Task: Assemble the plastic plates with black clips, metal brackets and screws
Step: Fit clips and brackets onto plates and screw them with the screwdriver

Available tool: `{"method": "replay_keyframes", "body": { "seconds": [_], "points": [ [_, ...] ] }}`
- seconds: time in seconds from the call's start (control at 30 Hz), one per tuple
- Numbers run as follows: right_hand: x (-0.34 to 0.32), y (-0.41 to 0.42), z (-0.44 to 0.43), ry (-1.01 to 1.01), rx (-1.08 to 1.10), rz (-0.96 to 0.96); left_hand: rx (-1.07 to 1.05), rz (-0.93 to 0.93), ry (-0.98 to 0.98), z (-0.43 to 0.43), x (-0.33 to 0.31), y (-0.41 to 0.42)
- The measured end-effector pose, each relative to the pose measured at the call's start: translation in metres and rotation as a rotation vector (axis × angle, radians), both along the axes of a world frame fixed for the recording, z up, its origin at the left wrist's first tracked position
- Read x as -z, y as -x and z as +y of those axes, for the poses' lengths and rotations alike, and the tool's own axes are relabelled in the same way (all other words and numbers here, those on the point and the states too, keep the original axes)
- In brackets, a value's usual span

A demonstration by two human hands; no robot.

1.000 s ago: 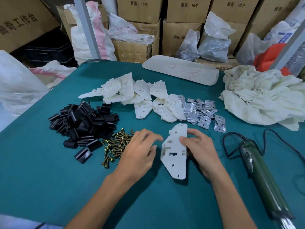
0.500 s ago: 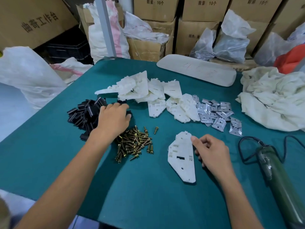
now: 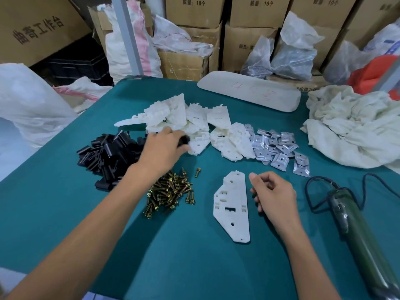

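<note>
Fingers [image 3: 168, 132] of the left hand [image 3: 161, 149] curl round a blurred black clip [image 3: 184, 140], between the clip pile [image 3: 108, 154] and the heap of plates [image 3: 173, 115]. A loose pinch could drop it among the screws [image 3: 171, 191] near the wrist. Further right, the plastic plate [image 3: 233, 207] lies flat and unheld on the worktop [image 3: 65, 213], so pressing a clip in may skid it. The right hand [image 3: 275, 197] rests just beside it, fingers loosely curled, holding nothing.

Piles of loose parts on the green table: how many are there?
4: black clips far left, screws just right of them, white plates farther back, metal brackets right of those. One plate lies apart.
</note>
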State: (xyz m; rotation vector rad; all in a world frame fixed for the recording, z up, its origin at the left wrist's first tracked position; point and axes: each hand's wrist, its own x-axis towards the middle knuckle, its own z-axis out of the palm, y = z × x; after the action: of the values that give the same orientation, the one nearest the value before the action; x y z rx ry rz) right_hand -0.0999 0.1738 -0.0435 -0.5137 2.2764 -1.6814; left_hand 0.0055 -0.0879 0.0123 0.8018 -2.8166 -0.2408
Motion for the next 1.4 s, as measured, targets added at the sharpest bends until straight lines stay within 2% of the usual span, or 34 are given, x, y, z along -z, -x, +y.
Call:
{"method": "replay_keyframes", "body": {
  "seconds": [0.07, 0.17, 0.23, 0.37, 0.5, 0.63, 0.77, 0.9, 1.03, 1.1, 1.17, 1.2, 1.33, 1.4],
  "points": [
    [-0.004, -0.001, -0.002, 0.109, -0.027, -0.087, 0.178, 0.122, -0.073, 0.037, 0.0, -0.002],
    [-0.009, -0.005, -0.005, 0.306, -0.184, -0.307, 0.392, 0.146, -0.133, 0.092, 0.012, -0.002],
    [-0.01, -0.007, -0.006, 0.315, -0.233, -0.328, 0.469, 0.149, -0.145, 0.109, 0.021, 0.0],
    [-0.007, 0.002, -0.004, 0.284, -0.057, -0.319, 0.33, 0.203, -0.261, 0.094, 0.034, 0.009],
    [-0.011, 0.009, -0.001, 0.373, 0.048, -0.409, 0.172, 0.093, -0.261, 0.069, 0.04, 0.021],
    [-0.012, 0.01, -0.002, 0.391, 0.065, -0.448, 0.117, 0.062, -0.407, 0.06, 0.044, 0.022],
    [-0.011, 0.01, -0.002, 0.4, 0.069, -0.464, 0.19, 0.08, -0.438, 0.059, 0.043, 0.012],
    [-0.009, 0.011, -0.002, 0.381, 0.069, -0.454, 0.204, 0.042, -0.372, 0.052, 0.042, 0.001],
    [-0.007, 0.012, -0.003, 0.355, 0.07, -0.431, 0.077, -0.025, -0.22, 0.04, 0.037, -0.002],
    [-0.007, 0.012, -0.004, 0.343, 0.066, -0.426, -0.012, 0.061, -0.122, 0.046, 0.034, -0.002],
    [-0.007, 0.012, -0.004, 0.342, 0.064, -0.42, -0.018, 0.225, -0.088, 0.065, 0.03, -0.002],
    [-0.008, 0.012, -0.004, 0.343, 0.065, -0.414, -0.003, 0.233, -0.078, 0.076, 0.029, -0.001],
    [-0.008, 0.012, -0.004, 0.349, 0.052, -0.39, -0.035, -0.085, 0.002, 0.11, 0.039, 0.01],
    [-0.006, 0.011, -0.003, 0.358, 0.055, -0.387, -0.037, -0.097, -0.077, 0.113, 0.044, 0.017]
  ]
}}
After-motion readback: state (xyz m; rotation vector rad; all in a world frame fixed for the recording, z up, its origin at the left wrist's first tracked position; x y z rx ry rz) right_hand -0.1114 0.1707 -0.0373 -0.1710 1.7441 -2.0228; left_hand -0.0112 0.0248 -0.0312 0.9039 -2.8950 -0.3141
